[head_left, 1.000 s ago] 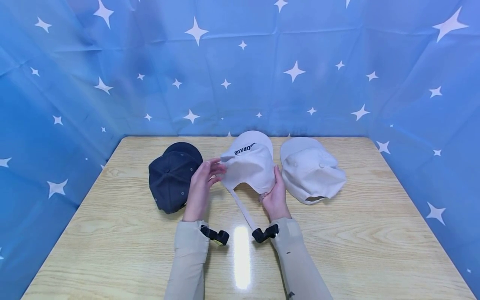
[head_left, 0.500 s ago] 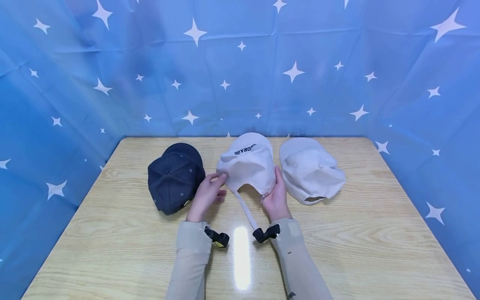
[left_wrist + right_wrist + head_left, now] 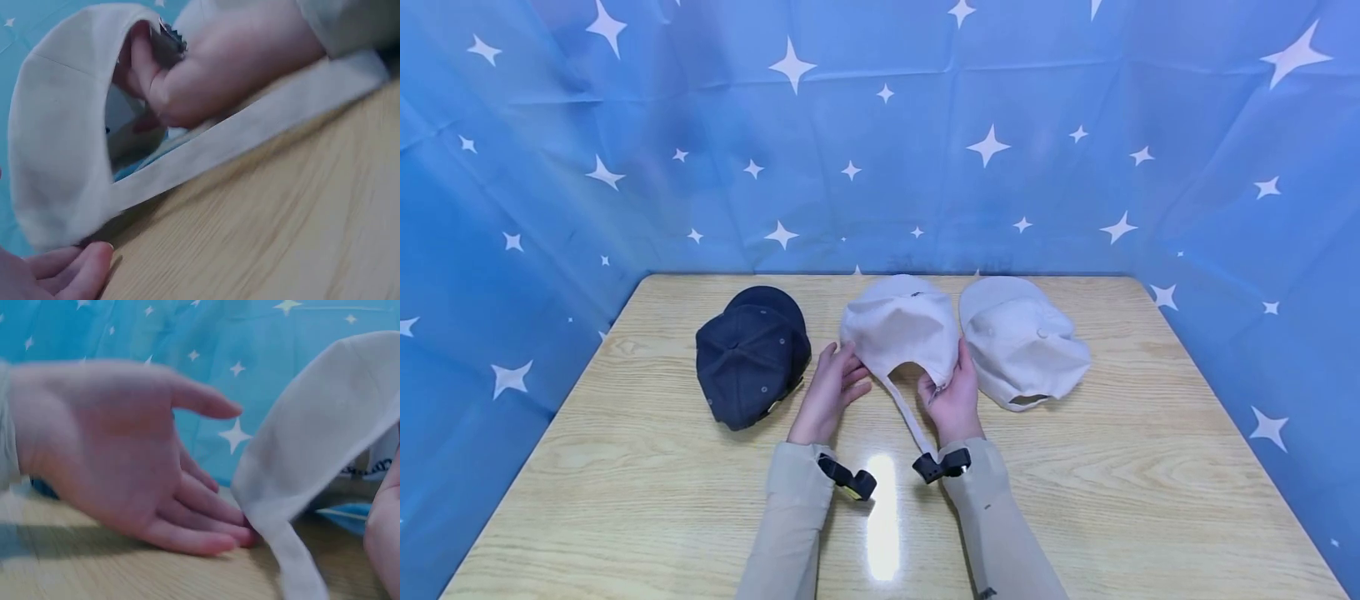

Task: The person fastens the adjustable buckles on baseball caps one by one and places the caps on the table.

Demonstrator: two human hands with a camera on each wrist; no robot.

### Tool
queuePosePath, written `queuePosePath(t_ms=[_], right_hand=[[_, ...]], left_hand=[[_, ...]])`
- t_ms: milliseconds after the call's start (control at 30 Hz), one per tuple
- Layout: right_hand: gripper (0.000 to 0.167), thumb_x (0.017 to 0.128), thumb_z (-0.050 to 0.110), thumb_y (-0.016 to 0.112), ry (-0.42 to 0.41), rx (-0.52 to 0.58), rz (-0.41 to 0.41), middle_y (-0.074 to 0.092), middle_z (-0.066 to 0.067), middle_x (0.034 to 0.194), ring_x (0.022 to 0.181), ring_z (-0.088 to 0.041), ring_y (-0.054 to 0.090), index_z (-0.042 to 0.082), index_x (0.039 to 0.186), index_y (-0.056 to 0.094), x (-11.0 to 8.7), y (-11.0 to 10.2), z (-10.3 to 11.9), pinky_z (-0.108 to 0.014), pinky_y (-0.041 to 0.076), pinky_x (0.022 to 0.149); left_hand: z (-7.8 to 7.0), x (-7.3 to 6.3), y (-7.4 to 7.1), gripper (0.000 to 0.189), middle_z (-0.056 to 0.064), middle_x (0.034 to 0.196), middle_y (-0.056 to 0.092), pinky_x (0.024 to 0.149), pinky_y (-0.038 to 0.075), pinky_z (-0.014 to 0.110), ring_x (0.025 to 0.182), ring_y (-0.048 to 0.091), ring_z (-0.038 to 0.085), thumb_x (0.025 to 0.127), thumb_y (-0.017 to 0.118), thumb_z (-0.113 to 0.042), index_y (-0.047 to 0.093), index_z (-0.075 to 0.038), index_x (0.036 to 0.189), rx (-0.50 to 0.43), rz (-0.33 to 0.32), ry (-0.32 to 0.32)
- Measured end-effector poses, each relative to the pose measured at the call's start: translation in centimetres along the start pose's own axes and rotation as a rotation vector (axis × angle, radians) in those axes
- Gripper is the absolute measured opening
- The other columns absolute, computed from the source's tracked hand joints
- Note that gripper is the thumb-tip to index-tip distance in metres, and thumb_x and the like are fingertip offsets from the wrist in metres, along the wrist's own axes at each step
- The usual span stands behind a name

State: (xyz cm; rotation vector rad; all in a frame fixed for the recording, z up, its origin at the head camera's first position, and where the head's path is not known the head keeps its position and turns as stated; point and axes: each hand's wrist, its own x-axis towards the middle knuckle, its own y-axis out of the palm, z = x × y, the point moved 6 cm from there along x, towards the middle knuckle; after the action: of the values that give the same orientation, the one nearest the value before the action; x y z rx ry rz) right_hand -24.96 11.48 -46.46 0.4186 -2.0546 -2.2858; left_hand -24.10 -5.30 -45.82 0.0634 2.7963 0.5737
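Note:
A white baseball cap (image 3: 898, 329), brim toward the back, stands between my hands in the middle of the wooden table. Its loose back strap (image 3: 262, 140) trails toward the front. My right hand (image 3: 953, 402) grips the cap's right back edge, some of its fingers inside the opening beside a metal buckle (image 3: 174, 36). On the other side, my left hand (image 3: 826, 396) has its fingers extended, fingertips right at the lower left edge of the cap, as the right wrist view shows (image 3: 125, 450). Dark lettering inside the cap shows partly in the right wrist view.
A dark navy cap (image 3: 741, 358) lies to the left, close to my left hand. An off-white cap (image 3: 1022, 342) sits just right of the held one. Behind the table (image 3: 1150, 467) hangs a blue cloth (image 3: 880, 125) with white stars.
The white cap has tipped, so its black lettering is mostly out of sight, and it has come slightly forward. My left hand dipped away, then moved right to its lower edge.

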Motion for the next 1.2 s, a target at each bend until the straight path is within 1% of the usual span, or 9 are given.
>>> queuePosePath(t_ms=[133,267,433,533,667,800,933,1067,1200], right_hand=[[0.031,0.09,0.044,0.047,0.003,-0.021,-0.015,0.056,-0.001,0.08,0.065,-0.014,0.052,0.015,0.099,0.053,0.0,-0.1,-0.1,-0.026,0.038,0.046],[0.035,0.09,0.047,0.044,0.035,-0.075,0.017,0.059,-0.001,0.088,0.071,-0.014,0.055,0.016,0.104,0.052,0.2,0.0,-0.5,-0.024,0.041,0.045],[0.033,0.09,0.044,0.045,0.061,-0.086,0.076,0.06,-0.002,0.092,0.073,-0.014,0.056,0.015,0.106,0.051,0.3,0.4,-0.8,-0.024,0.041,0.045],[0.037,0.088,0.038,0.053,0.033,-0.087,0.107,0.057,-0.002,0.104,0.09,-0.015,0.054,0.015,0.115,0.046,0.4,0.8,-0.6,-0.023,0.045,0.066],[0.056,0.084,0.036,0.06,-0.008,-0.105,0.144,0.044,-0.002,0.125,0.117,-0.016,0.039,0.017,0.129,0.033,0.4,0.9,-0.3,-0.027,0.029,0.098],[0.063,0.084,0.034,0.06,-0.016,-0.091,0.166,0.034,-0.001,0.136,0.126,-0.016,0.03,0.016,0.134,0.027,0.5,0.9,-0.2,-0.029,0.022,0.103],[0.059,0.089,0.036,0.052,0.002,-0.066,0.195,0.031,-0.001,0.14,0.127,-0.016,0.03,0.016,0.138,0.026,0.4,1.1,-0.2,-0.029,0.025,0.102],[0.048,0.092,0.044,0.041,0.018,-0.099,0.154,0.043,0.0,0.127,0.108,-0.015,0.044,0.02,0.133,0.033,0.4,1.0,-0.3,-0.026,0.041,0.082],[0.045,0.089,0.048,0.044,0.014,-0.189,0.128,0.048,0.0,0.109,0.083,-0.015,0.046,0.022,0.126,0.038,0.3,0.9,-0.2,-0.025,0.04,0.058]], left_hand=[[0.8,0.3,0.6,0.055,0.017,0.123,0.044,0.096,0.033,0.046,0.108,0.048,0.028,0.091,0.048,-0.038,0.026,-0.012,0.133,-0.249,0.072,-0.026],[1.2,0.7,0.8,0.045,0.008,0.12,0.045,0.097,0.031,0.041,0.105,0.048,0.022,0.091,0.048,-0.034,0.032,-0.014,0.128,-0.472,0.101,-0.051],[0.4,0.9,0.8,0.038,0.003,0.119,0.044,0.09,0.034,0.035,0.104,0.045,0.017,0.092,0.047,-0.032,0.035,-0.014,0.124,-0.661,0.159,-0.001],[-0.3,0.9,0.8,0.036,0.002,0.12,0.045,0.09,0.033,0.032,0.108,0.043,0.015,0.093,0.045,-0.031,0.038,-0.014,0.124,-0.764,0.221,0.041],[-0.8,0.7,0.9,0.032,0.001,0.113,0.05,0.09,0.034,0.031,0.104,0.046,0.014,0.093,0.046,-0.03,0.043,-0.015,0.12,-0.859,0.273,0.058],[-1.1,0.1,1.4,0.033,0.001,0.115,0.049,0.093,0.034,0.033,0.106,0.046,0.015,0.093,0.046,-0.031,0.044,-0.014,0.121,-0.921,0.344,0.063],[-1.1,-0.7,2.2,0.036,0.006,0.122,0.046,0.101,0.026,0.044,0.115,0.043,0.023,0.094,0.043,-0.029,0.04,-0.014,0.127,-0.879,0.437,0.077],[-1.2,-1.5,3.6,0.036,0.011,0.123,0.047,0.102,0.022,0.049,0.115,0.045,0.031,0.097,0.034,-0.026,0.035,-0.011,0.13,-0.755,0.558,0.115],[-1.5,-2.2,4.7,0.037,0.012,0.124,0.048,0.103,0.021,0.049,0.113,0.047,0.031,0.098,0.03,-0.027,0.032,-0.01,0.131,-0.67,0.675,0.168]])
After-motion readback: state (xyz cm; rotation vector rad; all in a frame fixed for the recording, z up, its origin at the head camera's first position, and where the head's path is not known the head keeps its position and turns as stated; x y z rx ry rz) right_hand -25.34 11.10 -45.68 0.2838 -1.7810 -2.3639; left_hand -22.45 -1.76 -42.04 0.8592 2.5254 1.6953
